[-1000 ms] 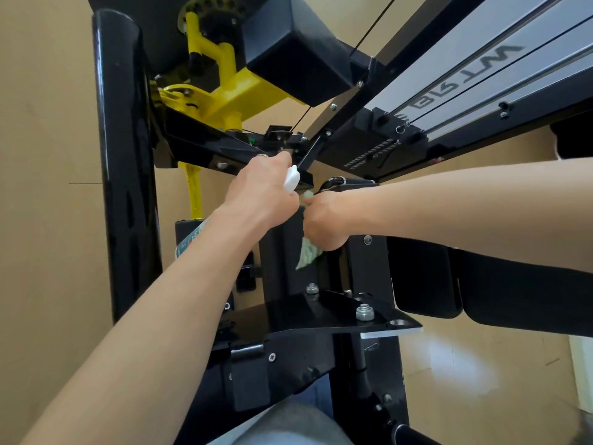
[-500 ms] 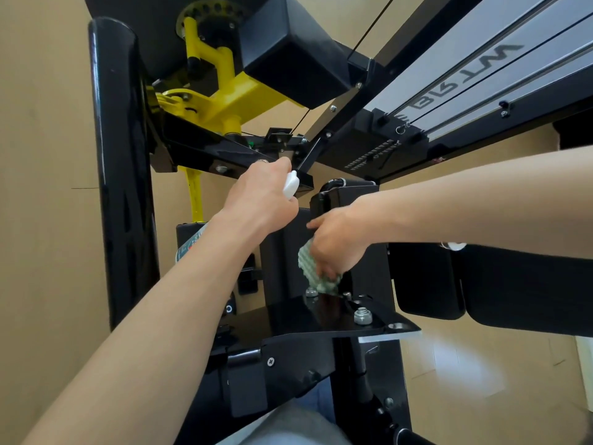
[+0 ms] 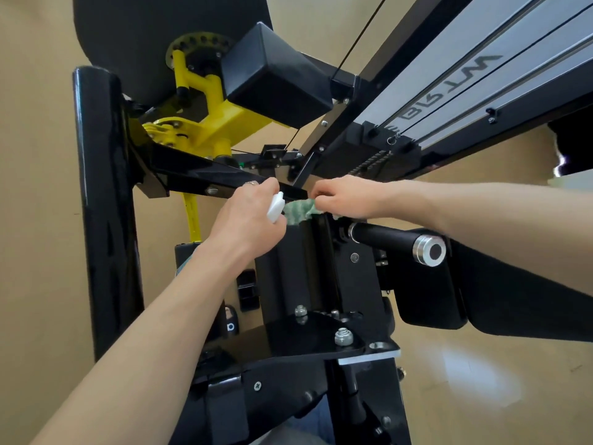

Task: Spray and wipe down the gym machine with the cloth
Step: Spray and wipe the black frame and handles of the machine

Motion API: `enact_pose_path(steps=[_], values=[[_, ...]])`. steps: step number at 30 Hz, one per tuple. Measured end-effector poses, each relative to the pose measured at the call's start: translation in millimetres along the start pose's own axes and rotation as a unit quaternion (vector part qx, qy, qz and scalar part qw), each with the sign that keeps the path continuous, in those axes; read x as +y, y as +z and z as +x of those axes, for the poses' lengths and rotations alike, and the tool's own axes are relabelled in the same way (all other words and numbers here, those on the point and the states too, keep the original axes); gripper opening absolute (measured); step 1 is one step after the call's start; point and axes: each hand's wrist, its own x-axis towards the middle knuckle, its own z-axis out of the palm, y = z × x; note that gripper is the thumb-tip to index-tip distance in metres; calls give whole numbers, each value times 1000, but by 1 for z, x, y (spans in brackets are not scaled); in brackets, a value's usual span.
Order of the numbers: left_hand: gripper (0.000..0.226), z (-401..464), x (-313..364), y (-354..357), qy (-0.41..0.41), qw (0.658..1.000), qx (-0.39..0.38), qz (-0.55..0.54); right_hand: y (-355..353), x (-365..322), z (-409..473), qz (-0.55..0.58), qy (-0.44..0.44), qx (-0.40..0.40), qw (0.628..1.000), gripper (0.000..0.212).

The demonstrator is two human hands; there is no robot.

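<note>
Tan room, glossy floor

Plain tan wall (image 3: 35,194) fills the left side (one faint seam visible); pale, shiny floor (image 3: 481,374) at lower right reflects a bright patch of light.

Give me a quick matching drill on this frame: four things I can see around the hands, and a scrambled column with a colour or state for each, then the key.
Things:
1. cloth
2. spray bottle
3. adjustment bracket
4. roller end cap

Colour or state:
A. yellow, bolted up behind the black pad
B. white top showing at the left hand
C. shiny silver ring around a dark centre
D. green patterned, held by the right hand against the black frame

Pairs: 1-D, 2-B, 3-A, 4-C
</note>
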Motion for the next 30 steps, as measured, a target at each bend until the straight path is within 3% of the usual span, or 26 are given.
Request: enact_pose_path(steps=[4,7,13,17,19,21,26,30], values=[[14,-3,1,1,-2,1000,13,-26,6,31,1,54,58,3,997,46],[11,-5,-1,3,-8,999,10,-41,15,46,0,189,108,30,976,40],[12,-8,2,4,-44,997,0,-57,44,65,5,482,197,81,850,38],[13,-8,26,8,-29,998,-14,-48,51,74,9,606,135,-4,784,28],[17,-9,40,9,-18,999,-12,-44,67,81,14,651,86,12,754,21],[17,-9,52,8,-6,999,6,-44,85,85,11,680,68,33,730,30],[12,-18,92,2,28,996,58,-68,142,80,-30,632,-5,111,767,37],[11,-32,129,1,60,990,104,-69,208,91,-65,607,1,131,784,38]])
